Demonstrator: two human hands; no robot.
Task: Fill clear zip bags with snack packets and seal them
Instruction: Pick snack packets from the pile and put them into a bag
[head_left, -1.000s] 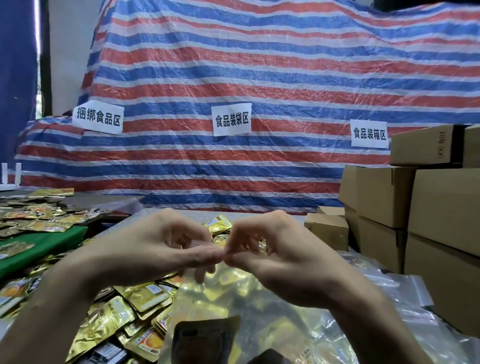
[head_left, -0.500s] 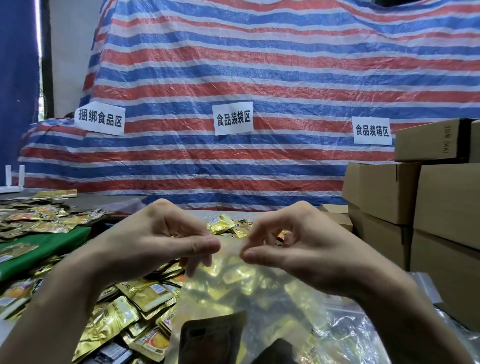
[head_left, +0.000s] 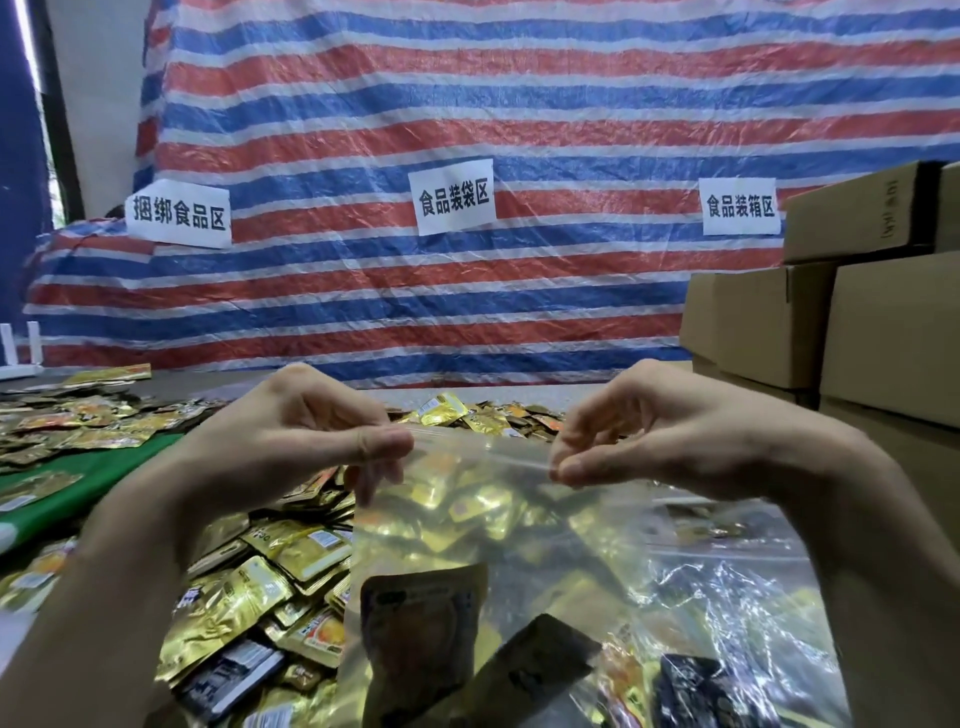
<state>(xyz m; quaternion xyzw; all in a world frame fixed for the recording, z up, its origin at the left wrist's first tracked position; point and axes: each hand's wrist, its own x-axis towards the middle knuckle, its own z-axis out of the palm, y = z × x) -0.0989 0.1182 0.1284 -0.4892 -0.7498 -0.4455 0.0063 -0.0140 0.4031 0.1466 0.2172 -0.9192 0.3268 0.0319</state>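
Here the left hand (head_left: 291, 447) and right hand (head_left: 665, 441) each pinch one end of the zip strip (head_left: 478, 448) on the clear bag (head_left: 493, 525), held above the loose packets (head_left: 249, 587). If a stretch goes unpressed between the pinches, the seal may gape and spill the contents.

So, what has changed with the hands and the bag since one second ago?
The left hand and the right hand met at the middle of the zip strip of the bag; they have slid apart along it, each to its own side. Both still pinch the strip. The bag and the pile of packets stayed put.
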